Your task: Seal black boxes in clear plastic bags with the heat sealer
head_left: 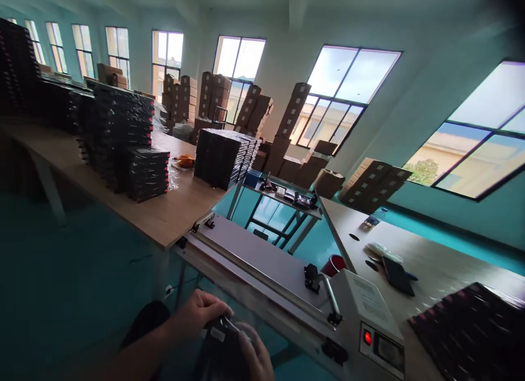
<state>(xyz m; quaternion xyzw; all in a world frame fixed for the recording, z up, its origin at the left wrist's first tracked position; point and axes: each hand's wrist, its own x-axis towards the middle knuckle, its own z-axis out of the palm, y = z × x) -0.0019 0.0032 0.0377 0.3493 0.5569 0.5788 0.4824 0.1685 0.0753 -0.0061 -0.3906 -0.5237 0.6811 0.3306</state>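
Gripping a dark flat pack (223,348), left hand (197,315) and right hand (256,356) fingers clenched, below sealer machine (287,271) front edge, open floor leftward.

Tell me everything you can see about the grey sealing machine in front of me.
The sealing machine is a long, flat, pale grey metal bed set between two wooden tables. A hinged arm runs along its front edge, lying down on the bed, with black brackets and a curved handle at the right end. Its boxy control end carries a lit red lamp and a dial. Neither hand touches it.

text: none legible | sealing machine (369,321): printed label on top, too blurred to read | black boxes (223,157): markings too small | red lamp (367,338): no lettering
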